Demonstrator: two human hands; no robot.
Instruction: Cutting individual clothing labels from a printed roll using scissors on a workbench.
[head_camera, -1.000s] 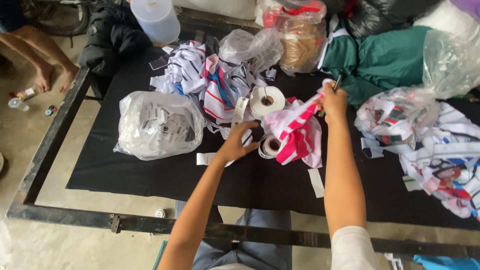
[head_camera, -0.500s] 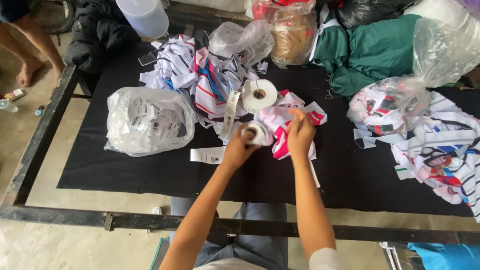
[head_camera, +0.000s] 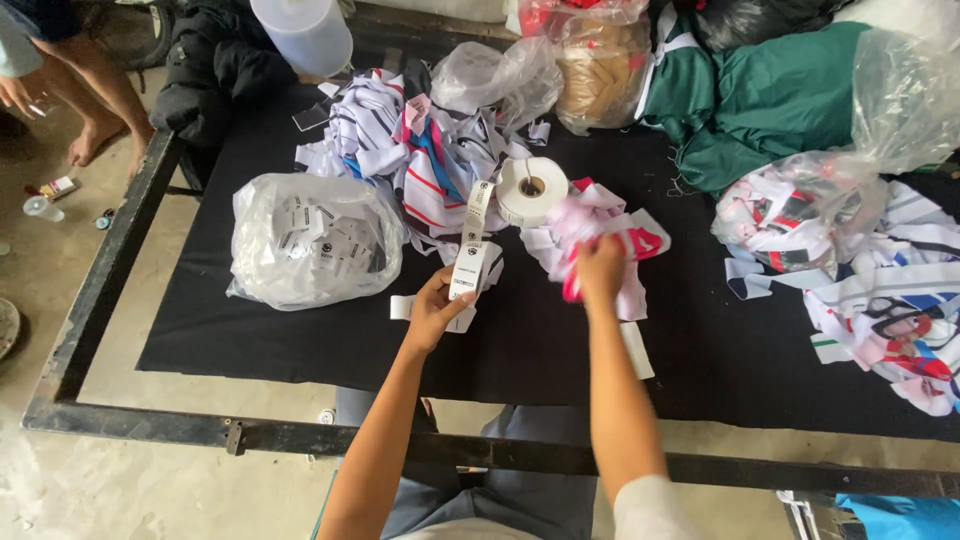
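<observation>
On the black cloth-covered worktop (head_camera: 300, 340), the left hand (head_camera: 435, 310) pinches a white printed label strip (head_camera: 468, 262) running from the white tape roll (head_camera: 531, 190) at one o'clock. The right hand (head_camera: 600, 268) clutches pink-and-white fabric (head_camera: 610, 235). At nine o'clock, a clear plastic bag (head_camera: 315, 240) holds white labels.

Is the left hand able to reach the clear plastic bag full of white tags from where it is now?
Probably yes. The left hand holds a white label strip, and the clear plastic bag of white tags lies just beside it on bare black cloth, nothing between.
</observation>
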